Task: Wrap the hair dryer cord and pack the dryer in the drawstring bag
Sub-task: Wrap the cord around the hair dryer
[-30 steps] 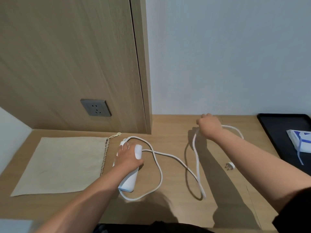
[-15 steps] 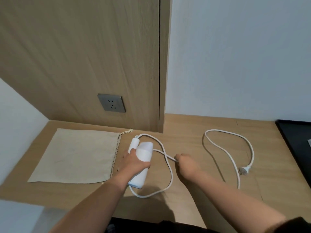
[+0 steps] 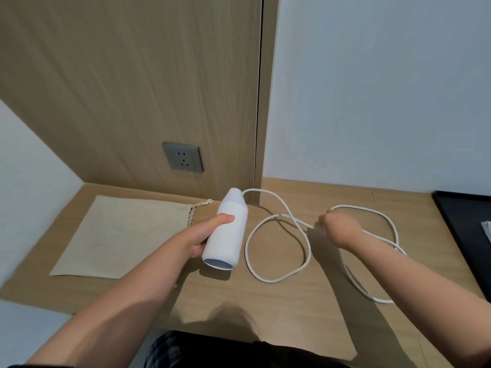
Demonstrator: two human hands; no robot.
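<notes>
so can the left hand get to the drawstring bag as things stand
Probably in reach: the drawstring bag lies flat beside the left hand, nothing between. But that hand grips the hair dryer, so it isn't free.

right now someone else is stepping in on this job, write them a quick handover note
Left hand: grip round the hair dryer, held tilted, its open end toward the person.
Right hand: grip on the cord partway along.
Cord: runs from the dryer's far end and lies in loose loops on the desk; the plug is not visible.
Drawstring bag: flat on the desk, left of the dryer, its drawstring end toward it.
Done: dryer and cord in hand.
Left: wind the cord, slide the dryer into the bag, pull the drawstring.
</notes>
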